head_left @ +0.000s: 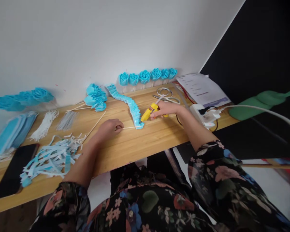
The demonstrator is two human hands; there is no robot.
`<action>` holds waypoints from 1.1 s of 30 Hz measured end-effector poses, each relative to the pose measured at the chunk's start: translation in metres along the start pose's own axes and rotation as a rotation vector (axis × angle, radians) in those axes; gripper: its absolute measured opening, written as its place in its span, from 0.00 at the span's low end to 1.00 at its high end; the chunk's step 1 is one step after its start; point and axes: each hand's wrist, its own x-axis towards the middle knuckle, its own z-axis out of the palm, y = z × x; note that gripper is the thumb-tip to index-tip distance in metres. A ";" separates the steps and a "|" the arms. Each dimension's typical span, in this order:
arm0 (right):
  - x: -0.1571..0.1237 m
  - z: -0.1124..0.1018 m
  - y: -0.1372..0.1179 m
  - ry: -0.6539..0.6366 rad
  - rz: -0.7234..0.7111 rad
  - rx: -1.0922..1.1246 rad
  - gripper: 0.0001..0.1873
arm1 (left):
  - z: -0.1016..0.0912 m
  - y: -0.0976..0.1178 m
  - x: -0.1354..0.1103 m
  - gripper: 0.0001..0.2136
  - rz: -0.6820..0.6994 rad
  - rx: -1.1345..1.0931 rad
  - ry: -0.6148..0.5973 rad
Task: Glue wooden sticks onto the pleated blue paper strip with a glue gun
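Note:
My left hand [110,129] is closed on a thin wooden stick [129,127], whose far end lies at the near end of a pleated blue strip [132,108]. That strip curves back across the wooden table toward the wall. In my right hand [165,109] is a yellow glue gun [148,111], tilted down to the left. Its nozzle points at the strip's near end, close to the stick's tip; I cannot tell whether it touches. Behind my right hand lie scissors [173,100].
Blue fabric roses [144,76] line the wall, with more blue flowers [96,97] at the left. Cut strips [50,156], a phone [15,170], white cords [44,124] and folded blue masks [13,132] lie left. A power strip [204,116], paper [201,87] and green object [256,104] are right.

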 end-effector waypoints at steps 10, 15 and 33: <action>0.023 -0.017 -0.004 -0.051 -0.055 -0.024 0.15 | 0.001 0.001 -0.001 0.10 0.020 0.096 0.066; 0.029 -0.007 0.006 0.085 -0.073 0.043 0.17 | 0.003 -0.007 -0.002 0.12 -0.017 0.142 0.143; 0.035 0.008 -0.003 0.257 -0.178 -0.131 0.18 | 0.003 -0.029 0.006 0.15 -0.087 0.327 0.226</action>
